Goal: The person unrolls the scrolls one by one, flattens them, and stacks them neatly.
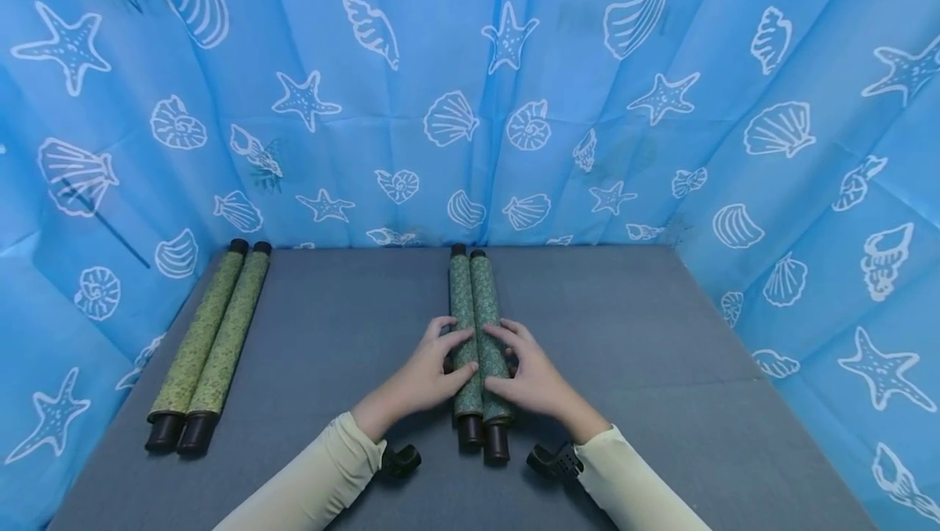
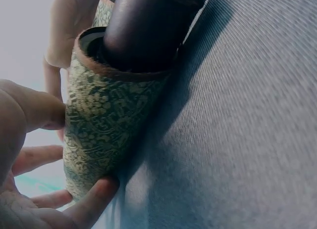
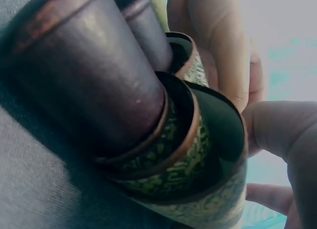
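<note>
Two dark green patterned scroll rolls lie side by side at the table's middle, dark roller ends pointing towards me. Around the left green scroll roll (image 1: pixel 462 294) my left hand (image 1: pixel 433 368) curls, thumb and fingertips against its cover (image 2: pixel 104 120). My right hand (image 1: pixel 534 372) holds the right green scroll roll (image 1: pixel 485 290) the same way from the other side. Close up in the right wrist view, the cover's layers stand loosely apart around the dark roller end (image 3: pixel 99 75). Both rolls lie along the table, almost touching each other.
At the left of the grey table (image 1: pixel 617 335) lie two yellow-green scroll rolls, a left one (image 1: pixel 197 335) and a right one (image 1: pixel 232 335), side by side and slanted. A blue curtain (image 1: pixel 558 82) with shells and starfish stands around the table's back and sides.
</note>
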A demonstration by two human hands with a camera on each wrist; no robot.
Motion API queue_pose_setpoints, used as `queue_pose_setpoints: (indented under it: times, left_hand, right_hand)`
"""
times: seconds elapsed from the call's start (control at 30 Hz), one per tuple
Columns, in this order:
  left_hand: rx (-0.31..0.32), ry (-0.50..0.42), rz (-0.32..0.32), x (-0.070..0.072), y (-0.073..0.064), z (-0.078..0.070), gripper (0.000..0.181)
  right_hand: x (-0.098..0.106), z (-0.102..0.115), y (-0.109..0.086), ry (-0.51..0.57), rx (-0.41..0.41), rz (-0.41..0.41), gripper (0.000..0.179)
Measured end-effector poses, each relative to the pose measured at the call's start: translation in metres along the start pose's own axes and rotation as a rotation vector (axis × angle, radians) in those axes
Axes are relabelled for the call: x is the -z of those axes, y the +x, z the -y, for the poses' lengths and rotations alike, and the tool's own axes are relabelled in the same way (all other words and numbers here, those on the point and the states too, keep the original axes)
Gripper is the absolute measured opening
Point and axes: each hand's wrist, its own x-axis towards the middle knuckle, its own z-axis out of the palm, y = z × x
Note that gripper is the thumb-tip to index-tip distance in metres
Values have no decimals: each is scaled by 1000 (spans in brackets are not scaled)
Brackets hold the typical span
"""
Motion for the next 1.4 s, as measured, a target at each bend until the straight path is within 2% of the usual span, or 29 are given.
queue_pose_setpoints:
  times: [0.13, 0.3, 0.4, 0.73, 0.9, 1.2, 1.4]
  left_hand:
    - [9, -5, 2, -1, -3, 2, 50]
    - [-26, -3, -13, 0, -3, 5, 49]
    - [-36, -2, 2, 2, -3, 5, 48]
    - [-24, 6, 52, 8, -4, 4, 38]
    - [-21, 29, 42, 8, -4, 3, 37]
    - [-5, 86, -7, 9, -6, 4, 43]
    - [22, 133, -23, 13, -8, 4, 39]
  right_hand:
    - [0, -2, 0, -20, -3, 11, 71]
    - [2, -5, 1, -23, -3, 32, 69]
    - [3, -4, 2, -22, -1, 35, 68]
    - [1, -2, 3, -76, -9, -42, 46]
    - [0, -1, 3, -99, -9, -84, 43]
    - [0, 3, 3, -137, -38, -105, 47]
    - [0, 4, 4, -186, -44, -125, 45]
